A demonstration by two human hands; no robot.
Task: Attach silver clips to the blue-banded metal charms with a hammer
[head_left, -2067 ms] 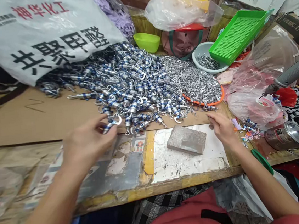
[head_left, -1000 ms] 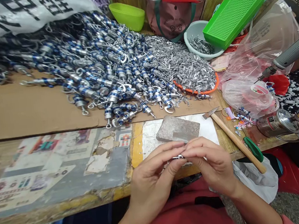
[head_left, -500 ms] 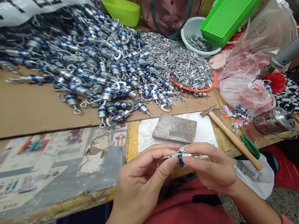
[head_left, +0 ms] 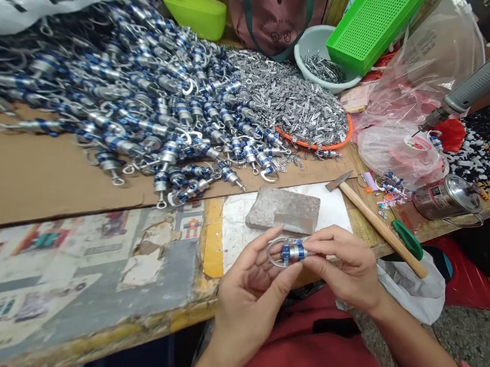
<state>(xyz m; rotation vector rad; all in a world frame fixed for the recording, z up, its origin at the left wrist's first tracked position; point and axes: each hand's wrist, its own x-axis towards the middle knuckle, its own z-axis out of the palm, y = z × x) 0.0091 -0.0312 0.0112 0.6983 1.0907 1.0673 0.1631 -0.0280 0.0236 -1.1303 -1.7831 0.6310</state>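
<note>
Between my two hands is a small blue-and-silver metal assembly (head_left: 293, 252) with a wire ring at its left side. My left hand (head_left: 256, 293) cups it from the left, thumb below and fingers behind, pressed on it. The fingertips and thumb of my right hand (head_left: 345, 263) pinch its right end. Just beyond the hands, a grey stone block (head_left: 283, 210) lies on a white sheet (head_left: 337, 209). A hammer (head_left: 381, 230) with a wooden handle lies to the right of the sheet.
A large pile of similar assemblies (head_left: 144, 100) covers the back left. Small metal plates (head_left: 307, 104) are heaped in an orange-rimmed tray. Behind are a pale bowl (head_left: 350, 82) and a green basket (head_left: 384, 11). A grey power tool (head_left: 479, 83) and metal can (head_left: 443, 200) are at right.
The assembly has been turned so that its ring and blue bands show more fully. My left hand has opened out somewhat around it and moved slightly right. The view has shifted a little.
</note>
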